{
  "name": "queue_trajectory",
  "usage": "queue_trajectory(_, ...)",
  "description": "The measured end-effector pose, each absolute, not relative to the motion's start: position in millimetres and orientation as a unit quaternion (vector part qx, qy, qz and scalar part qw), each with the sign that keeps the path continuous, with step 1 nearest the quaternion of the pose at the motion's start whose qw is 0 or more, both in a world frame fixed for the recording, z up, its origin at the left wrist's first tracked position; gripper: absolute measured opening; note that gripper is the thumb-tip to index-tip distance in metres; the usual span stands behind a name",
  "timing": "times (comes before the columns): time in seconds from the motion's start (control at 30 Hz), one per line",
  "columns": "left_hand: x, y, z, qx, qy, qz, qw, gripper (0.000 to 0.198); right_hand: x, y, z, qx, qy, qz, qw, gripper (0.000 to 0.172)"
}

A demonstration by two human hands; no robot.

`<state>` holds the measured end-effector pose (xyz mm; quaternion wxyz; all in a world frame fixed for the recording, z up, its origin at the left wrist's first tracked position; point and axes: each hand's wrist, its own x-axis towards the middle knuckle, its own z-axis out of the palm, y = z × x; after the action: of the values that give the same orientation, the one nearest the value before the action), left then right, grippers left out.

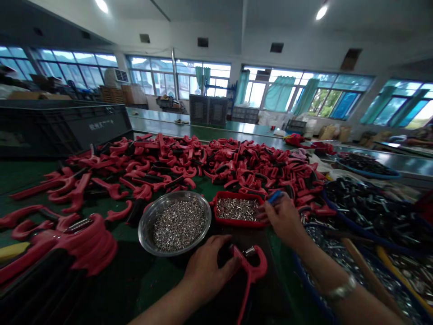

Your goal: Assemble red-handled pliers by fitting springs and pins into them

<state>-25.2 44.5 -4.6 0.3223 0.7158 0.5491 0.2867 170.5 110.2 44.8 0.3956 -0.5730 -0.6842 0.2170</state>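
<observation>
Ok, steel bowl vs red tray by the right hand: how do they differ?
The steel bowl is round and bare metal; the red tray is rectangular with a red rim. The bowl looks wider than the tray. The right hand is at the tray's edge, apart from the bowl. Both hold loose small silver metal pieces.

Clamp handles (189,155): showing red, with black grips running through the heap
Pins (237,209): glinting silver
Tray (237,195): showing a red rim
Steel bowl (176,196): gleaming silver-grey
Basin (313,293): showing a blue rim
Workbench (152,289): showing dark green
Curtains (279,94): showing teal
</observation>
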Motion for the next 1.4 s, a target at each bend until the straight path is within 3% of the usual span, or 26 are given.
queue_trajectory(0.2,-27,46,-9,0.699,0.554,0.292,0.346,0.05,157,35,17,-0.54,-0.633,0.343,0.436,0.031)
queue_trajectory(0.3,-26,47,-12,0.694,0.555,0.296,0.35,0.05,155,25,2,-0.561,-0.626,0.323,0.434,0.03)
queue_trajectory(0.5,-26,47,-15,0.684,0.563,0.302,0.352,0.05,159,26,7,-0.534,-0.591,0.308,0.52,0.026)
queue_trajectory(0.73,-25,47,-12,0.681,0.56,0.301,0.364,0.052,162,22,-2,-0.554,-0.597,0.27,0.514,0.026)
queue_trajectory(1.07,-25,47,-13,0.676,0.563,0.304,0.366,0.052,157,21,3,-0.524,-0.571,0.309,0.551,0.029)
queue_trajectory(1.3,-25,47,-16,0.676,0.561,0.311,0.363,0.052,159,19,-4,-0.546,-0.61,0.256,0.514,0.025)
queue_trajectory(1.4,-23,47,-15,0.672,0.565,0.316,0.359,0.05,159,25,1,-0.549,-0.591,0.301,0.509,0.027)
